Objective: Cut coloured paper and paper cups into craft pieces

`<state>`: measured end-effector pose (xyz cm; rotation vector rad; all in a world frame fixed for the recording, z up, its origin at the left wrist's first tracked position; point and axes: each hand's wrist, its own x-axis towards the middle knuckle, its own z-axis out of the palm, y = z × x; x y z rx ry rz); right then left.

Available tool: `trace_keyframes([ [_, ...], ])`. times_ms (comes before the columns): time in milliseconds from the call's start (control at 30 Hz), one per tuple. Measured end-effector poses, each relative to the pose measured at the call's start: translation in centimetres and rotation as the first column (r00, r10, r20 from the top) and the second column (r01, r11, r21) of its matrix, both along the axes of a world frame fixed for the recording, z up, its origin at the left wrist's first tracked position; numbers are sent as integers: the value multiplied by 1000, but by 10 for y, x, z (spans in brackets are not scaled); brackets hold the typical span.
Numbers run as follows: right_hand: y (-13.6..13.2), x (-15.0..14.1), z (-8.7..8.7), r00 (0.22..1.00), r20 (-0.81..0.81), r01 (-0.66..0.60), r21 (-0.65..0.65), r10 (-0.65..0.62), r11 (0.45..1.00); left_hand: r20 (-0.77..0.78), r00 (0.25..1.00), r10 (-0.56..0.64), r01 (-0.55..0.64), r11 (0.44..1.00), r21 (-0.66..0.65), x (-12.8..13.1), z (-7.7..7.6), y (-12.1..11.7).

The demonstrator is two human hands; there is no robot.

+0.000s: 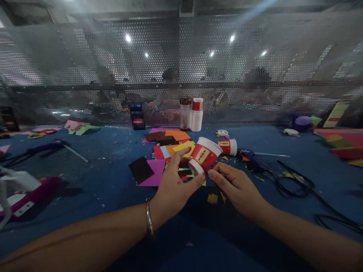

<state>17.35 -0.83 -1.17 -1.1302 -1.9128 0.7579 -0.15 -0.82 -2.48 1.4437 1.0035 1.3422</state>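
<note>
My left hand (176, 181) grips a red and white paper cup (204, 153), which is tilted on its side above the blue table (113, 162). Its thumb and fingers close round the cup's base. My right hand (236, 187) pinches at the lower edge of the same cup, fingers pressed together. A steel bangle (149, 219) sits on my left wrist. A second paper cup (228, 146) lies on its side just behind. Coloured paper sheets (167, 147) and small yellow scraps (212, 198) lie under and around my hands.
A stack of cups (196, 114) and a clear jar (185, 113) stand at the back by a perforated metal screen (85, 68). A glue gun (252, 156) with black cable (297, 185) lies right. A pink object (31, 192) sits left. People sit beyond the screen.
</note>
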Motion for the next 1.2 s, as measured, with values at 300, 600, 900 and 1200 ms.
trace_keyframes([
  [300, 0, 0, 3, 1000, 1, 23, 3, -23, 1000, 6, 1000, -1, 1, 1000, 12, 0, -1, 1],
  [600, 7, 3, -4, 989, -132, 44, -149, -64, 988, -35, 999, -5, 6, 999, 52, -3, -5, 6],
  [900, 11, 9, -2, 988, -94, 122, -50, -126, 991, 379, 925, -33, 94, 985, -143, -2, 7, 12],
  [1200, 2, 10, 0, 1000, -13, 3, 44, -2, 999, 612, 759, -220, 424, 881, -209, -4, 21, 2],
])
